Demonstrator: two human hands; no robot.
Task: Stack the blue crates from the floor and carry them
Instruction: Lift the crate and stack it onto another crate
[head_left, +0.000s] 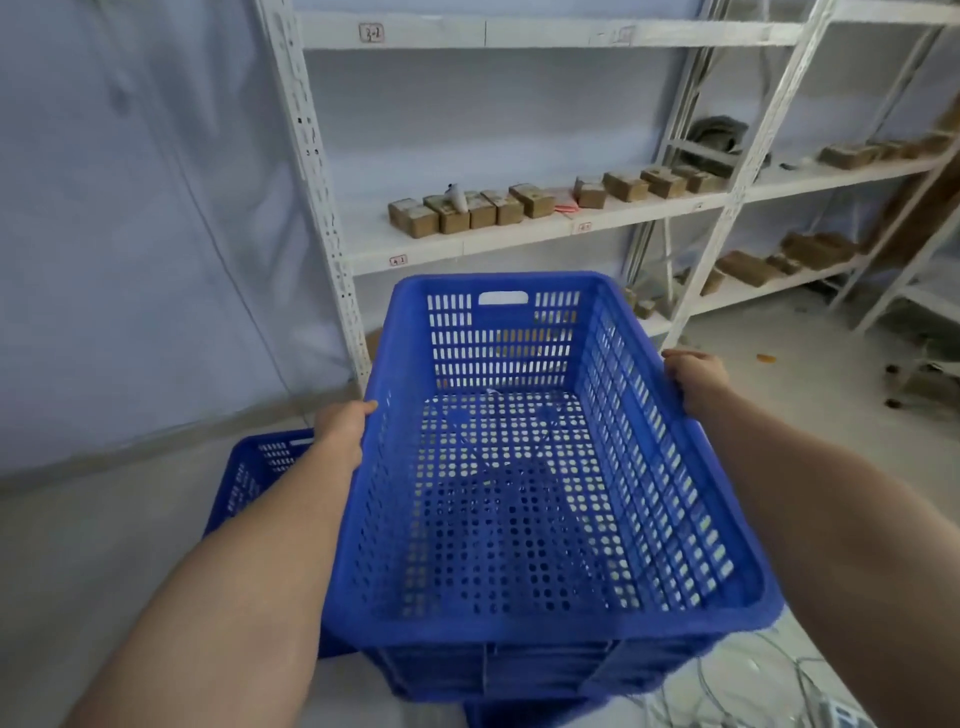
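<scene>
A large blue perforated crate (519, 467) fills the middle of the view, held up off the floor and empty inside. My left hand (343, 428) grips its left rim and my right hand (693, 374) grips its right rim. Below its near wall the blue edge of another crate (519, 712) shows, and I cannot tell whether the two touch. A second blue crate (254, 473) rests on the floor to the left, partly hidden behind my left forearm.
White metal shelving (322, 208) stands straight ahead and runs to the right, holding several small brown boxes (457, 213). A pale wall covers the left side. Loose cables (769, 686) lie on the grey floor at the lower right.
</scene>
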